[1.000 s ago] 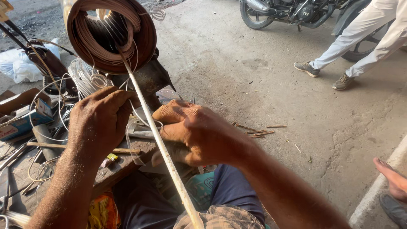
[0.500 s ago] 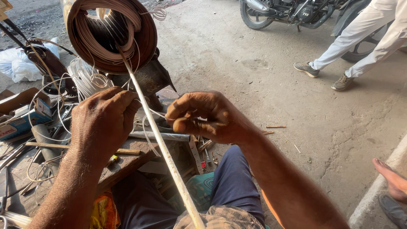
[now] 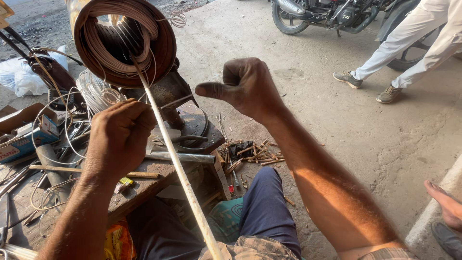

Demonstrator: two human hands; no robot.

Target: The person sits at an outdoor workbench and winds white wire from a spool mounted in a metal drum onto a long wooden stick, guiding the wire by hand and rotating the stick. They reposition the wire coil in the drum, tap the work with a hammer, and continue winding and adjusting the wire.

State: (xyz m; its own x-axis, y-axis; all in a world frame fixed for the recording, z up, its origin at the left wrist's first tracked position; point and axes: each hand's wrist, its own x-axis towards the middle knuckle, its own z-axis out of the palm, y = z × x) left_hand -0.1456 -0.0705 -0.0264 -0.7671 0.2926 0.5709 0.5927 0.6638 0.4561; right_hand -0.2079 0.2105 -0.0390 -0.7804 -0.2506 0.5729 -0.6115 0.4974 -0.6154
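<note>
A cluttered wooden workbench (image 3: 144,185) fills the left side, strewn with loose loops of pale wire (image 3: 94,91), a small blue and white box (image 3: 24,139) and a thin wooden stick (image 3: 72,169). The person's left hand (image 3: 120,137) is closed into a fist over the bench, fingers curled tight beside a long pale rod (image 3: 175,166); whether it actually grips the rod cannot be told. The rod runs diagonally from the person's lap up to a large round coil of copper-coloured wire (image 3: 122,41) standing upright on a dark metal stand (image 3: 168,94). To the right, the right hand (image 3: 245,86) is raised in the air, fingers folded shut, thumb pointing left, pinching a very thin wire (image 3: 178,101). Further right, on the concrete floor, stand another person's legs in white trousers (image 3: 409,43) beside a parked motorcycle (image 3: 332,14).
</note>
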